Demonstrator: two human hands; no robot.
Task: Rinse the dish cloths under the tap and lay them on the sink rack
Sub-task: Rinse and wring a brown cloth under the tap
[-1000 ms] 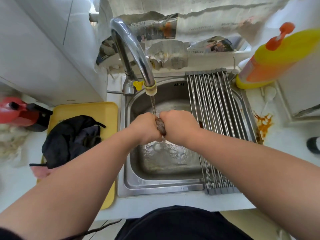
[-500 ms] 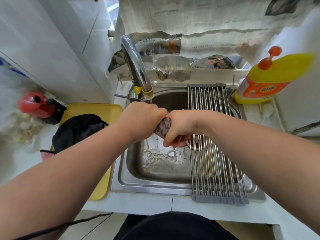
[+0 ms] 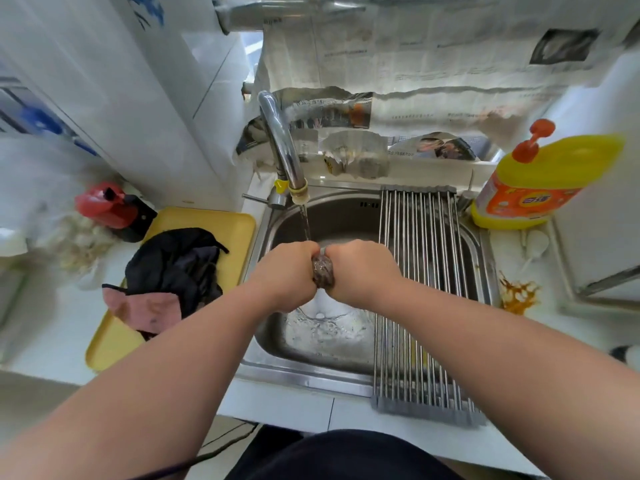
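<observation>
Both hands clench one wet dish cloth [image 3: 322, 273]: the left hand [image 3: 287, 275] and the right hand [image 3: 360, 271] are fisted round its ends, knuckles nearly touching. They hold it over the open part of the sink [image 3: 304, 375]. At far left a red container [image 3: 104, 206] stands at the back corner of a yellow tray [image 3: 207, 223], whose right edge lies against the sink's left rim. On the tray a dark cloth [image 3: 176, 265] is heaped, with a pink cloth [image 3: 149, 308] poking out at its near side. The left forearm crosses above the rim between tray and basin. The tap [image 3: 282, 143] arches from the back left, and its water stream [image 3: 305, 223] falls onto the left knuckles just beside the held cloth. The basin floor below the hands is open and wet. The sink rack [image 3: 419, 271] covers the basin's right part, rods running front to back; the right wrist lies over its leftmost rods. A yellow detergent bottle [image 3: 540, 181] stands just beside the rack's far right corner, and an orange stain [image 3: 519, 296] marks the counter near the sink's right rim. Of the held cloth only a short, tightly twisted roll shows, mottled grey-brown and glistening.
</observation>
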